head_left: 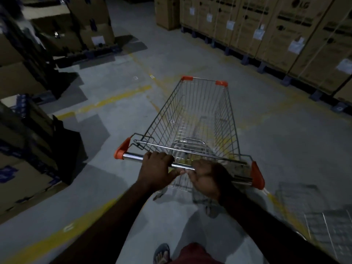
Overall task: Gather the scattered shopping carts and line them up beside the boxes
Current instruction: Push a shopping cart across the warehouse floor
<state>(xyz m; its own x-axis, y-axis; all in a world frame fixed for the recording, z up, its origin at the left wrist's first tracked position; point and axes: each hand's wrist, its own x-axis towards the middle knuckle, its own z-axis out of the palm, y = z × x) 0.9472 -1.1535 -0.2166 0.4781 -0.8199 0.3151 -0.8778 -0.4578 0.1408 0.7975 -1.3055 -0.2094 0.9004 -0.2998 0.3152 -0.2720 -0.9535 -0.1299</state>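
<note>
View from a head-worn camera, looking down in a dim warehouse aisle. A person stands behind an empty wire shopping cart (164,115) on a grey concrete floor (276,141). Both bare hands hold its chrome handle bar (133,156): the left grip (158,168) is closed round the bar left of its middle, fingers curled over the top and thumb stretched out beneath, and the right grip (206,180) is closed round the bar just beside it, towards the right end. The two thumbs nearly meet. Orange plastic caps (122,149) sit at the ends of the handle and on the two far corners of the basket. The cart stands in the open middle of the aisle, pointing away from the person and slightly right, well apart from a long row of tall brown cardboard boxes (285,35) on dark pallets (262,68) along the right wall; each box carries a white paper label (230,25). More stacked cartons (22,149) with blue print line the left side. Worn yellow lines (114,100) cross the floor under and around the cart. At the lower right edge, blurred wire mesh (327,231) shows, apparently part of another cart. At the bottom, a foot in a sandal (162,253) and a reddish garment (194,252) are visible.
</note>
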